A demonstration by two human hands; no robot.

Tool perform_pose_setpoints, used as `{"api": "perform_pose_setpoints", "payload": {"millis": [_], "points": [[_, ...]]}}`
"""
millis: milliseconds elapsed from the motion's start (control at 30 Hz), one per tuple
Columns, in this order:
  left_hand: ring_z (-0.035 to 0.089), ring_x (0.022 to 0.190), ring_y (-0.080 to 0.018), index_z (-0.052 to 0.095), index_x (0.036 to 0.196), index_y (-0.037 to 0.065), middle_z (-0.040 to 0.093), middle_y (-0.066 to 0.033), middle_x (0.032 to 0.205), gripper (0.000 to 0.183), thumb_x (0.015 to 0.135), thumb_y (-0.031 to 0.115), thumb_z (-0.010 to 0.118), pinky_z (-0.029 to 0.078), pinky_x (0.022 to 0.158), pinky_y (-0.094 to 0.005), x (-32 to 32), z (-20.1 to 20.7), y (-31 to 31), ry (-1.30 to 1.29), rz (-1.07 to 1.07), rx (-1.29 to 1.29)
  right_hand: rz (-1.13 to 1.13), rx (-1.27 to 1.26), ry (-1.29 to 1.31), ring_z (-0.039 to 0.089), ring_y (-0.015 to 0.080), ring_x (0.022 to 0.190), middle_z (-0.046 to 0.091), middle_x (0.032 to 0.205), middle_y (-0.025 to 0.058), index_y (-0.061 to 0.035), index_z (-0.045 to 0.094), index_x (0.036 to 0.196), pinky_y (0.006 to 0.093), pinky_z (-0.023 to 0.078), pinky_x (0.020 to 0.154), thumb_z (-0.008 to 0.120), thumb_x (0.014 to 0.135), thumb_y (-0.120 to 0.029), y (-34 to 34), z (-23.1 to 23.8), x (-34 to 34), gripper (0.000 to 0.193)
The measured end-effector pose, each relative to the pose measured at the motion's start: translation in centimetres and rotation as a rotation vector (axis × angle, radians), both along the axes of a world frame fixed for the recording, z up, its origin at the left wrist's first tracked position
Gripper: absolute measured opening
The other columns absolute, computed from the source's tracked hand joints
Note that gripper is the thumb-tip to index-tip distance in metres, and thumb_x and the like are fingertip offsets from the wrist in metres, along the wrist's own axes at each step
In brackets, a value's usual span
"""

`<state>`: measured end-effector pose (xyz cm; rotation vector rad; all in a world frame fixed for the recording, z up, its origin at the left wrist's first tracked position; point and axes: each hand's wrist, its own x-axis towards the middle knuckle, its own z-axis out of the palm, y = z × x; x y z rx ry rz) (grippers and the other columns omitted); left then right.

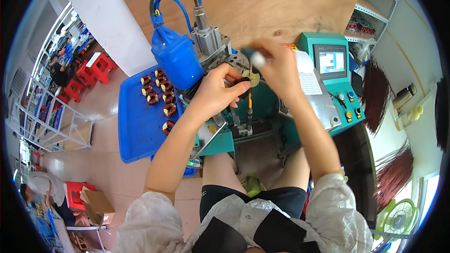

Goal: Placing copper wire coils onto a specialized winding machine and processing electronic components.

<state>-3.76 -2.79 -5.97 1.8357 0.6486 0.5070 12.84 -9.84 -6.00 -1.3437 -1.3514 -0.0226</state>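
Note:
My left hand [216, 92] grips a dark ring-shaped core [242, 85] with a pale yellow part [253, 78] at the front of a teal winding machine [262, 100]. My right hand [275, 68] is raised just above it, closed around a dark-handled tool [251, 56] whose thin shaft with an orange band [250, 100] points down past the core. Both forearms reach up from the lower edge.
A blue tray [136, 122] at the left holds several copper-wound ring coils [159, 96]. A blue cover [176, 58] with hoses and a metal cylinder [206, 35] top the machine. At the right sits a control box with screen [331, 61] and buttons. Copper wire bundles [377, 96] hang further right.

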Motion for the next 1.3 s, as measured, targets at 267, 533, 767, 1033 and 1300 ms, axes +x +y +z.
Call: {"api": "perform_pose_setpoints", "payload": {"millis": [267, 533, 767, 1033, 1300], "points": [[0.059, 0.066, -0.0088, 0.063, 0.102, -0.001, 0.064, -0.0078, 0.094, 0.026, 0.089, 0.017, 0.075, 0.047, 0.053, -0.0227, 0.8, -0.2, 0.9, -0.002, -0.048, -0.005, 0.107, -0.291, 0.218, 0.068, 0.0421, 0.087, 0.068, 0.091, 0.0252, 0.001, 0.058, 0.118, 0.0421, 0.053, 0.074, 0.058, 0.082, 0.002, -8.9, -16.5, -5.2, 0.037], [0.062, 0.065, -0.0104, 0.062, 0.1, -0.004, 0.067, -0.0096, 0.088, 0.033, 0.085, 0.02, 0.077, 0.051, 0.052, -0.0258, 0.1, -0.9, 1.1, -0.004, 0.016, 0.061, -0.225, -0.057, -0.174, 0.071, 0.0318, 0.075, 0.07, 0.082, 0.019, -0.0014, 0.072, 0.099, 0.0378, 0.053, 0.068, 0.057, 0.079, -0.01, -9.3, -0.1, -3.2, 0.027], [0.058, 0.063, -0.0088, 0.061, 0.102, -0.003, 0.066, -0.0074, 0.091, 0.03, 0.088, 0.019, 0.076, 0.046, 0.053, -0.0236, 1.1, -0.4, 0.4, 0.009, -0.036, 0.014, -0.272, -0.228, -0.453, 0.064, 0.0385, 0.066, 0.065, 0.068, 0.0186, -0.0036, 0.072, 0.086, 0.044, 0.05, 0.06, 0.063, 0.081, -0.01, 1.8, 3.0, 3.2, 0.012], [0.063, 0.065, -0.0121, 0.062, 0.106, -0.002, 0.069, -0.0101, 0.094, 0.031, 0.087, 0.019, 0.075, 0.05, 0.058, -0.0271, 0.9, -2.6, 0.5, -0.137, 0.038, 0.134, 0.138, -0.356, 0.219, 0.066, 0.0351, 0.107, 0.064, 0.115, 0.0279, 0.0034, 0.047, 0.138, 0.0426, 0.05, 0.092, 0.063, 0.08, 0.001, -7.6, -15.5, -4.2, 0.06], [0.062, 0.074, -0.0121, 0.06, 0.114, -0.001, 0.061, -0.0099, 0.106, 0.028, 0.088, 0.003, 0.07, 0.05, 0.063, -0.0253, -3.7, -5.3, -5.6, -0.446, 0.201, 0.203, -0.226, -0.014, -0.395, 0.071, 0.0324, 0.076, 0.073, 0.09, 0.0154, -0.0011, 0.07, 0.106, 0.0399, 0.057, 0.068, 0.065, 0.072, 0.001, -10.8, -1.7, -3.4, 0.034]]}}
